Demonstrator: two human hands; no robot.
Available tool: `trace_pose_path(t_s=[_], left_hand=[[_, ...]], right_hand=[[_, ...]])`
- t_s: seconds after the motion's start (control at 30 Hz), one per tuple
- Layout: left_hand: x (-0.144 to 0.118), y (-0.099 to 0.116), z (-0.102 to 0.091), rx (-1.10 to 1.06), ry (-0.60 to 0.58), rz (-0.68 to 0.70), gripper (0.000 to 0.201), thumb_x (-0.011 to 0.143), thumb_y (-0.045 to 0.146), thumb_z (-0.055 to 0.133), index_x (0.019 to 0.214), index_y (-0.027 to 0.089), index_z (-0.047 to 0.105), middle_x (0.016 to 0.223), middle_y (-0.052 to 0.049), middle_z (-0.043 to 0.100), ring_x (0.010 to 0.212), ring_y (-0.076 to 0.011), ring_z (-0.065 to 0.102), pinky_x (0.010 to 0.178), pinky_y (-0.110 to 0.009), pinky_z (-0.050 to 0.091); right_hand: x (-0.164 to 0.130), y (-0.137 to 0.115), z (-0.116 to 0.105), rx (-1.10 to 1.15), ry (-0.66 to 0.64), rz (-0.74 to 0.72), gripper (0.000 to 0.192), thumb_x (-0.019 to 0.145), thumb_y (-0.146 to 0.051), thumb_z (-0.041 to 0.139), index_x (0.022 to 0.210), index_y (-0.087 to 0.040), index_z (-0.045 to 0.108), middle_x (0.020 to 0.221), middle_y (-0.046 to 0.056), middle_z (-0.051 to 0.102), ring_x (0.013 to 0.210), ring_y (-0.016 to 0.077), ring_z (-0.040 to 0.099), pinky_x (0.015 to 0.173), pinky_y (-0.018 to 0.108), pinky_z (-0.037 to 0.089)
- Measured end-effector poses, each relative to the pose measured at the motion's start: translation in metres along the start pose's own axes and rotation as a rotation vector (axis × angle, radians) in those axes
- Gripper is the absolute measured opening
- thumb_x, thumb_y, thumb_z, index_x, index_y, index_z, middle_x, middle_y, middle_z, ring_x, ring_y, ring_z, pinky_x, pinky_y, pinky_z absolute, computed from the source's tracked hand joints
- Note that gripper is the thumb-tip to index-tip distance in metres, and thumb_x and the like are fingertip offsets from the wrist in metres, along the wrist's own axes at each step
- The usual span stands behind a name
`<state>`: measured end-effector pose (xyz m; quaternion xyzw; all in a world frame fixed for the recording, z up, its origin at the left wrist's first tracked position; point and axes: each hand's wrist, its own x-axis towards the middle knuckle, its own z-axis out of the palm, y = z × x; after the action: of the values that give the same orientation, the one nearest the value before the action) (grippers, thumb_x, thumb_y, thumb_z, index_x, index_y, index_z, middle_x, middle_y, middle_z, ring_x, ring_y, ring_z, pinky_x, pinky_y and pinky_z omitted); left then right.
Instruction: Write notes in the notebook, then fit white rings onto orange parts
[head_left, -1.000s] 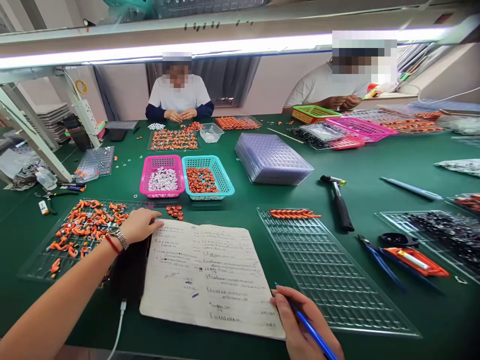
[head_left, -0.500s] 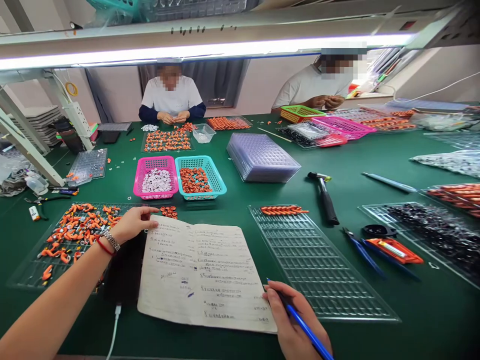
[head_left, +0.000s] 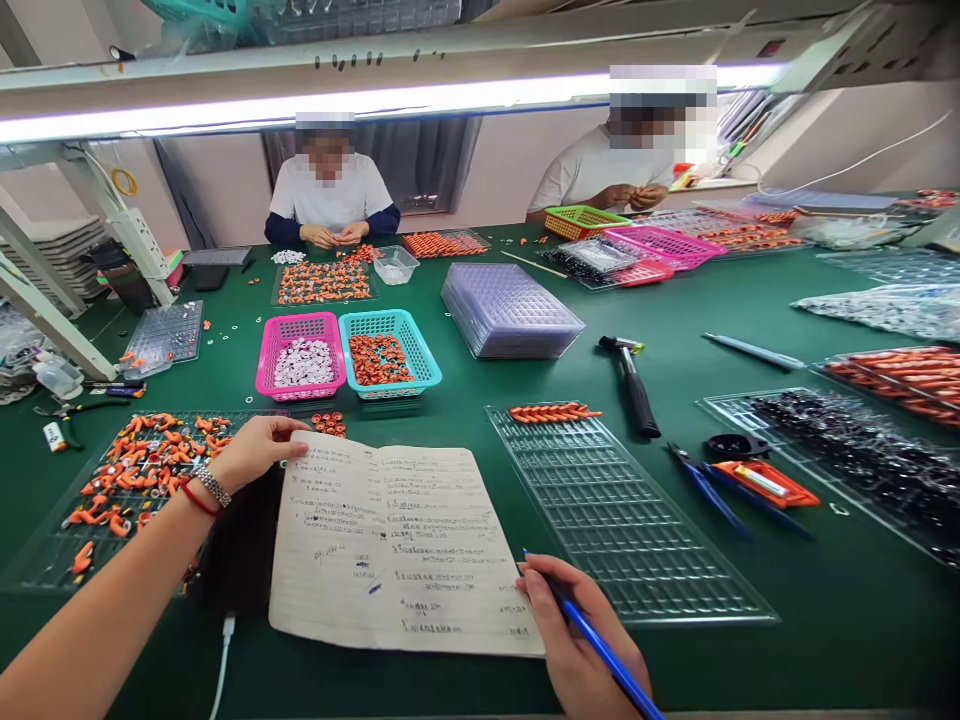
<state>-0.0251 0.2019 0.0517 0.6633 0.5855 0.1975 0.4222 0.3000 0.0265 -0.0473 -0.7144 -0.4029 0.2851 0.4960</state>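
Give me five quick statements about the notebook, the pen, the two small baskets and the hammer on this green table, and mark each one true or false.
1. The right hand holds a blue pen at the notebook's lower right corner. True.
2. The left hand rests at the notebook's upper left corner. True.
3. The notebook is closed. False: it lies open, with handwriting on both pages.
4. The pink basket holds orange parts. False: it holds pale parts; the orange ones are in the teal basket beside it.
5. The hammer lies on the clear grid tray. False: it lies on the green table, beyond the tray.
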Motion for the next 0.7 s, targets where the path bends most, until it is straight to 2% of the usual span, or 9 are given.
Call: trace_pose_path(t_s=[0.17,0.33,0.5,0.6,0.7], left_hand=[[-0.003,0.01,0.001,0.037,0.015,-0.011,0.017,0.09,0.025,0.065,0.103,0.014,0.066,0.098,-0.004,0.07,0.085,-0.0192,0.068,0.076,-0.038,0.056],[-0.005,0.01,0.001,0.091,0.027,-0.023,0.016,0.091,0.025,0.065,0.103,0.014,0.065,0.092,-0.002,0.069,0.076,-0.0164,0.067,0.07,-0.034,0.056],[-0.007,0.008,0.002,0.158,0.049,-0.018,0.014,0.09,0.026,0.065,0.097,0.014,0.066,0.088,-0.001,0.068,0.073,-0.0158,0.065,0.067,-0.033,0.055],[-0.008,0.012,0.002,0.173,0.054,-0.002,0.013,0.088,0.026,0.067,0.093,0.014,0.067,0.085,0.0,0.067,0.072,-0.0157,0.064,0.067,-0.032,0.054],[-0.009,0.015,0.002,0.15,0.068,0.011,0.012,0.083,0.024,0.07,0.09,0.014,0.068,0.077,0.002,0.066,0.063,-0.0135,0.06,0.06,-0.028,0.049]], right_hand=[[0.007,0.01,-0.004,0.015,-0.069,0.045,0.052,0.071,-0.069,0.066,0.096,-0.024,0.067,0.096,0.012,0.072,0.085,0.0325,0.069,0.046,0.031,0.059],[0.005,0.007,-0.005,0.019,-0.056,0.015,0.05,0.073,-0.068,0.065,0.095,-0.023,0.068,0.094,0.012,0.072,0.087,0.0324,0.069,0.051,0.032,0.061],[0.005,0.003,-0.005,0.006,-0.068,-0.004,0.048,0.075,-0.065,0.064,0.096,-0.022,0.068,0.095,0.013,0.072,0.082,0.0317,0.07,0.047,0.031,0.058],[0.004,0.0,-0.004,0.009,-0.05,-0.023,0.046,0.076,-0.064,0.064,0.094,-0.022,0.068,0.093,0.013,0.072,0.08,0.0311,0.069,0.046,0.031,0.058],[0.001,-0.005,-0.001,0.034,-0.006,-0.034,0.043,0.077,-0.063,0.064,0.093,-0.023,0.067,0.091,0.011,0.072,0.081,0.03,0.069,0.047,0.03,0.057]])
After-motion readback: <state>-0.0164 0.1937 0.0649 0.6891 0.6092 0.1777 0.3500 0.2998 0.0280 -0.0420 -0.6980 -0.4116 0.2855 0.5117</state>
